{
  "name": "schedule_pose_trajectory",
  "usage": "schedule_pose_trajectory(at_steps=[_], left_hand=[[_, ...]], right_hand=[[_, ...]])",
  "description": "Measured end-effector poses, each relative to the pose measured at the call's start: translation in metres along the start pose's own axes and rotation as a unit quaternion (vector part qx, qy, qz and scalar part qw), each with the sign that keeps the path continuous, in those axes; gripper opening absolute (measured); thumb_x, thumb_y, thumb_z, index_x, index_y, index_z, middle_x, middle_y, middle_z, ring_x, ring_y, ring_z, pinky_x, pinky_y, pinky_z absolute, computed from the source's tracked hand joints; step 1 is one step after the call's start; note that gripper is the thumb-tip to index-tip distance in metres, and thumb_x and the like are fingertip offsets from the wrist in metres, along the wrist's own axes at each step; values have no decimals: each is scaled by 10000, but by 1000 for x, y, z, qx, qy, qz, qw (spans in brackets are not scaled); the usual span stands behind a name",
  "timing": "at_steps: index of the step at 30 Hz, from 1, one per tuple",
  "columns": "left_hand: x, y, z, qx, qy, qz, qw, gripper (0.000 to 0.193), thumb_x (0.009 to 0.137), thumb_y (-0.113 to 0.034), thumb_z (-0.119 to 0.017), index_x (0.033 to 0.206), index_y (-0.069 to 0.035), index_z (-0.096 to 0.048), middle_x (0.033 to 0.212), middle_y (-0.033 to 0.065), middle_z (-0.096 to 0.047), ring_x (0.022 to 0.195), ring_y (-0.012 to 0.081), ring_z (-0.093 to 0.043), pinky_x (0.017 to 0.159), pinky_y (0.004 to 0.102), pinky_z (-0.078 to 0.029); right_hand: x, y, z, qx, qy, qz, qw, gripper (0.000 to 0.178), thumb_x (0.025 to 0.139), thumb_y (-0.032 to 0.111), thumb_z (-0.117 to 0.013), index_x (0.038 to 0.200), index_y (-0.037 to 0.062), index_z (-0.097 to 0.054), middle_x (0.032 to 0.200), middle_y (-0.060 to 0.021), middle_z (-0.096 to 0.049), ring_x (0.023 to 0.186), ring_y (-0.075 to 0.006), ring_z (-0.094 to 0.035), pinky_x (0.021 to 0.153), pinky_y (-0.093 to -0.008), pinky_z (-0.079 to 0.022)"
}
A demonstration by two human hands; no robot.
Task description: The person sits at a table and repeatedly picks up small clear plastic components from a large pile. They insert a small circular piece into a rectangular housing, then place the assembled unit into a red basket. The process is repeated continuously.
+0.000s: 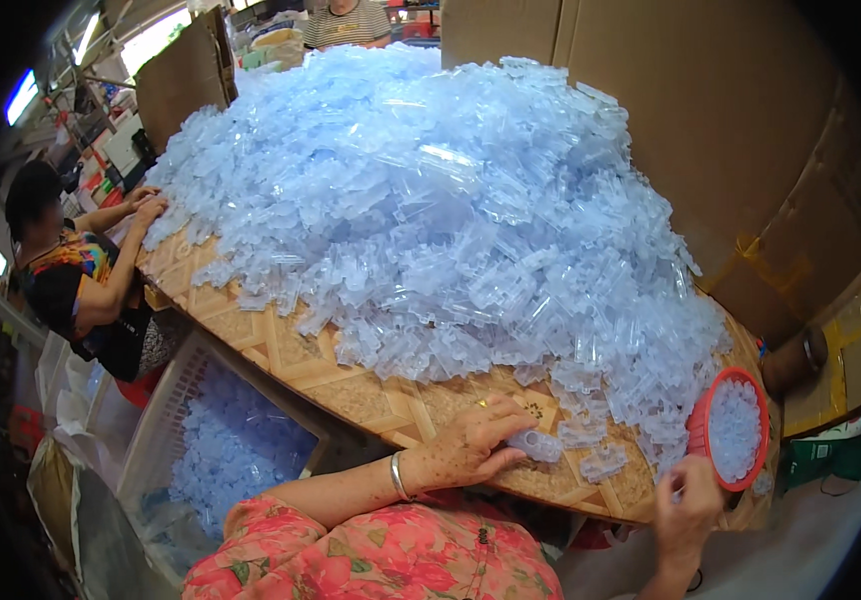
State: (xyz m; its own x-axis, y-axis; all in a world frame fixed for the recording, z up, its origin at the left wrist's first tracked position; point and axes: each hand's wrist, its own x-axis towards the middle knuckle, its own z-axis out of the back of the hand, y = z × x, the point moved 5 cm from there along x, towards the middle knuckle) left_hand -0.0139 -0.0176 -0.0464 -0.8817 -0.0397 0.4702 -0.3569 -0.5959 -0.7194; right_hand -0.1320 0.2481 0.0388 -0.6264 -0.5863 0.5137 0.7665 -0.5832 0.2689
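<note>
My left hand, with a bangle at the wrist and a ring on one finger, lies at the table's near edge. Its thumb and fingers pinch a clear plastic piece, tube-shaped with rounded ends. Loose clear pieces lie just right of it. My right hand is closed, fingertips together, in front of a red bowl filled with small clear plastic parts. Whatever those fingers hold is too small to make out. A huge heap of clear, bluish plastic pieces rises beyond both hands.
The heap covers most of the wood-patterned table. Below it, at left, stands a pale crate of plastic parts. Tall cardboard walls the right side. One person sits at the left edge, another is beyond the heap.
</note>
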Motion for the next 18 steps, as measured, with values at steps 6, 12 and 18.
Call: schedule_pose_trajectory(at_steps=[6,12,18], left_hand=[[1,1,-2,3,-1,-11,1000,442,808,-132,-778,1202,-22,-612,1101,175,-639,1057,378,-610,921,462,-488],[2,0,-1,10,4,-10,1000,437,810,-145,-783,1196,-23,-617,1108,173,-641,1064,375,-611,916,459,-490],[1,1,-2,8,-3,-13,1000,441,807,-141,-783,1198,-23,-616,1110,174,-641,1058,374,-610,915,458,-490]], right_hand=[[-50,-15,-39,-61,74,-54,994,160,790,-71,-620,904,-5,-528,899,-181,-567,763,-376,-596,663,-452,-472],[-59,-13,-50,-99,94,-75,988,187,818,2,-651,966,-14,-538,1049,-193,-554,891,-396,-614,750,-472,-489],[-55,11,-47,-122,131,-30,983,172,824,-4,-636,982,-11,-570,1067,-186,-570,948,-379,-612,780,-470,-497]])
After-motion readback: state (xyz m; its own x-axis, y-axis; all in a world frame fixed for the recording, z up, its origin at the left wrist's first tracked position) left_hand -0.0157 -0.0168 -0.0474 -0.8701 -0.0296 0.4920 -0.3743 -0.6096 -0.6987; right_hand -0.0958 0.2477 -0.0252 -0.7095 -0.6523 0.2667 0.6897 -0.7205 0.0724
